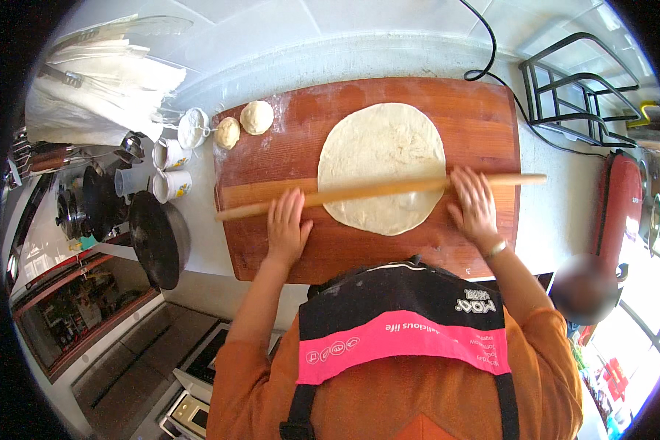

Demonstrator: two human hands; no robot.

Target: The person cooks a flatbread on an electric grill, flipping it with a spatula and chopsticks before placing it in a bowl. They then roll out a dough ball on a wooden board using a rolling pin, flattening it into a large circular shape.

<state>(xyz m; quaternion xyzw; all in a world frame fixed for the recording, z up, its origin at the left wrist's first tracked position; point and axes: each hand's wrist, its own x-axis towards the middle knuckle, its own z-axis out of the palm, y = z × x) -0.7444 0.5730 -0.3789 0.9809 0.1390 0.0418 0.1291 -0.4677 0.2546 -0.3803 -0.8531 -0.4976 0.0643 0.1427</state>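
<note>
A long, thin wooden rolling pin (382, 190) lies across a thin round sheet of dough (388, 143), tilted slightly, its right end farther from me. My left hand (289, 223) rests palm down on the pin, left of the dough. To the right of the sheet, my right hand (473, 203) presses on the pin with flat fingers; it is slightly blurred. Under the dough is a reddish-brown wooden board (286, 253). Two dough balls, a larger one (257, 117) and a smaller one (227, 133), sit at the board's far left corner, amid scattered flour.
White cups (173, 186) and a dark pan or lid (157, 239) stand left of the board. White cloths (99, 93) hang beyond them. A black wire rack (583, 99) and a black cable (533, 129) are at the far right, near a red case (619, 203).
</note>
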